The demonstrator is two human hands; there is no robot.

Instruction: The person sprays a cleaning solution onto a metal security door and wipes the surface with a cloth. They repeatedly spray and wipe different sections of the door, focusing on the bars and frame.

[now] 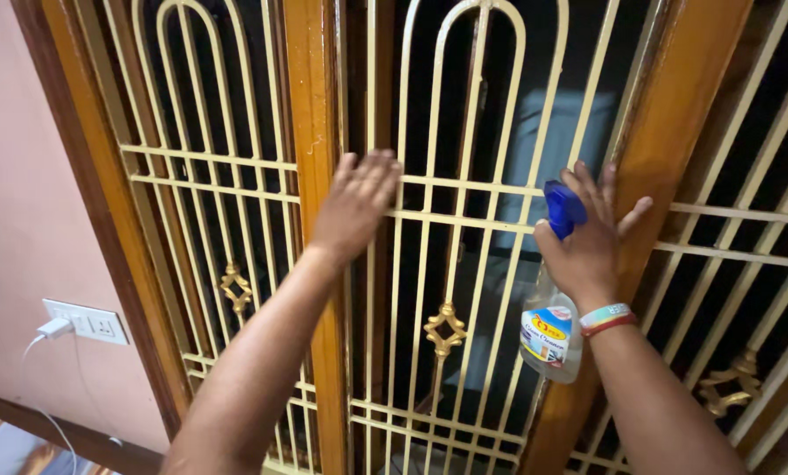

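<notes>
The left hand (354, 204) lies flat and open, fingers together, against the cream metal grille (451, 185) of the middle window panel, just right of the wooden post (315, 132); it holds nothing. The right hand (587, 237) is closed round the neck of a spray bottle (550, 339), thumb and some fingers spread toward the slanted wooden frame (675, 114) on the right; the bottle hangs below the hand, clear-bodied with a coloured label, its blue trigger head (563, 207) poking up between the fingers and close to the grille. A striped band (607, 318) sits on the right wrist. Brass-coloured diamond ornaments (446, 330) are fixed low on the bars. At the far left, on the pink wall (15, 193), a white switch plate (86, 322) carries a white plug (53, 329) with a cable trailing down.
</notes>
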